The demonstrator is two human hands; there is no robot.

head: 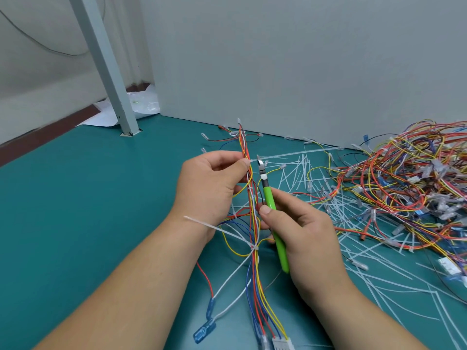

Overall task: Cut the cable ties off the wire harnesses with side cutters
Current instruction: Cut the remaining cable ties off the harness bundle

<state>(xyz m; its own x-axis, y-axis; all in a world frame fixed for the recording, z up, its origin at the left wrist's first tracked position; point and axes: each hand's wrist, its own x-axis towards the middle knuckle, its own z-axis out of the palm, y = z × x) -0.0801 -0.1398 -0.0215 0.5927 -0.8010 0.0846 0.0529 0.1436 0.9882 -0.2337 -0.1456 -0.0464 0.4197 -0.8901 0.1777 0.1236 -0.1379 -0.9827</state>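
Your left hand (212, 183) pinches the harness (252, 198), right hand (298, 223) grips side cutters (270, 198) beside it: next, nip the cable tie (254, 160).

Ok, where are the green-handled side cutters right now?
In the head view, the green-handled side cutters are just right of centre, held in the right hand, their tip up beside the multicoloured wire harness that the left hand pinches.

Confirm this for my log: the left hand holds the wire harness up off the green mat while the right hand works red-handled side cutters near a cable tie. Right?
Not quite: the handles are green, not red. The head view shows the right hand holding green-handled side cutters with the tips near a cable tie, while the left hand holds the wire harness up off the green mat.
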